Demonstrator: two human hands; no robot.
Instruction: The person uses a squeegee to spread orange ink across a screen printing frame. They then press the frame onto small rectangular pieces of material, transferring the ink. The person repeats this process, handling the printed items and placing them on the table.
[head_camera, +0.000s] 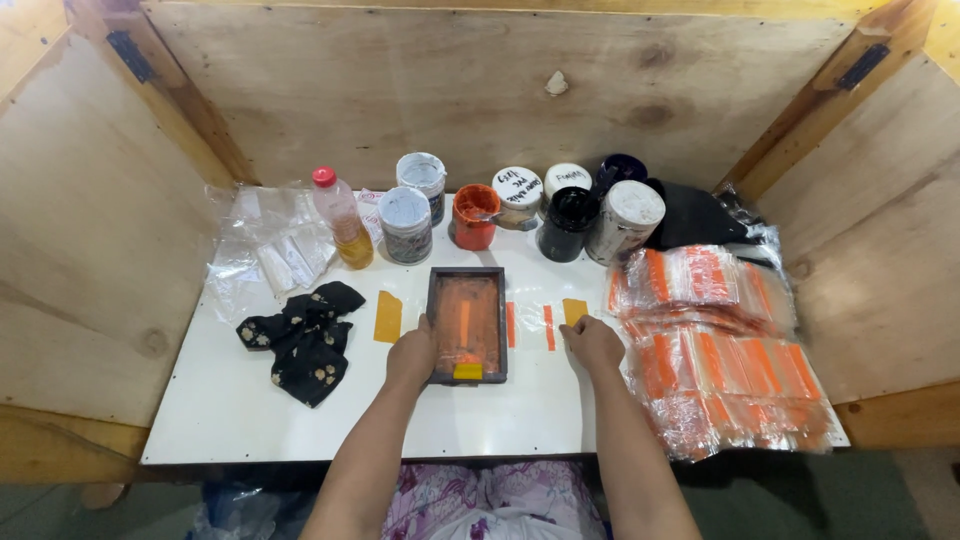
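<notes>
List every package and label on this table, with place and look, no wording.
Bags: right side, stacked clear sleeves with orange stripes.
Clear bags: back left, crumpled, see-through.
Bottle: back left, red cap, yellow liquid.
Jars: back row, round; white lids, some handwritten, one orange, two black.
Frame: centre, dark rectangle, orange inside, left hand touching.

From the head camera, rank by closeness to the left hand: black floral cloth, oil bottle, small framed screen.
1. Small framed screen: touching the left hand, on its right.
2. Black floral cloth: to its left on the table.
3. Oil bottle: far back, left.
</notes>
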